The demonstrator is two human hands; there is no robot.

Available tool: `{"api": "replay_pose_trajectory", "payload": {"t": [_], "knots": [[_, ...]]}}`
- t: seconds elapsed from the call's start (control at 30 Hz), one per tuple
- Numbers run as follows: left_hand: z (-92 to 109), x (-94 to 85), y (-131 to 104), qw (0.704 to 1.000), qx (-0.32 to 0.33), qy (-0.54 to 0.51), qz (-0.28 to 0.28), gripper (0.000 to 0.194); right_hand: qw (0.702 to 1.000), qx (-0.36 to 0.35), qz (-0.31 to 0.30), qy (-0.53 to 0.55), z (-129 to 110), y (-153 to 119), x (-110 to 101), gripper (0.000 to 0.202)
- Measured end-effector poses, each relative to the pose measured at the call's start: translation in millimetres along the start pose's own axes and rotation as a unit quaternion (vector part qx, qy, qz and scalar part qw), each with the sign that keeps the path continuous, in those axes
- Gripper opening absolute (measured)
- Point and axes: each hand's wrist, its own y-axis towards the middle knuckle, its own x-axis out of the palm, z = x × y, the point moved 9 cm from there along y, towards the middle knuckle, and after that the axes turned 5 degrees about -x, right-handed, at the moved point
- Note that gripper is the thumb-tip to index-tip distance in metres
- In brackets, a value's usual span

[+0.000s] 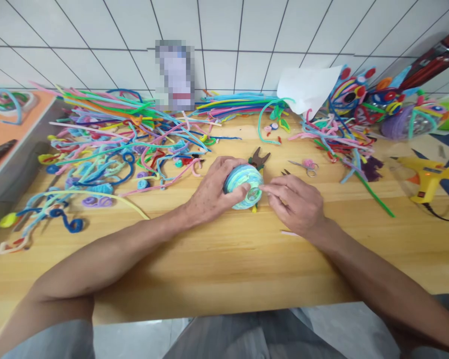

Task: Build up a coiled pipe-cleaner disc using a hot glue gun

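My left hand is wrapped round a rounded object covered in coiled blue and green pipe cleaner. Its thumb lies across the front, beside a small clear round opening or end. Close against that end on the right, my right hand is closed in a pinch at the fingertips. What the pinch holds, if anything, is too small to make out. Behind the wrapped object lie pliers with their jaws apart, the handles mostly hidden. Small scissors rest on the table beyond my right hand.
Loose pipe cleaners are heaped at the left and back of the wooden table. Decorated figures stand at the back right, near a yellow glue gun. White paper leans on the tiled wall. A grey-edged tray borders the left.
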Motion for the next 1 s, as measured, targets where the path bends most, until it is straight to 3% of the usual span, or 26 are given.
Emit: {"api": "replay_pose_trajectory", "payload": {"t": [0.23, 0.47, 1.0], "knots": [[2.1, -1.0, 3.4, 0.999, -0.01, -0.025, -0.045, 0.039, 1.0, 0.002, -0.004, -0.004, -0.7, 0.5, 0.6, 0.031], [7.0, 0.7, 6.7, 0.996, 0.002, -0.018, -0.087, 0.05, 1.0, 0.009, 0.004, 0.012, 2.1, -2.0, 0.6, 0.037], [7.6, -0.3, 5.6, 0.996, -0.032, -0.024, -0.081, 0.048, 1.0, -0.003, -0.003, 0.007, -4.5, 2.4, -1.4, 0.029]]}}
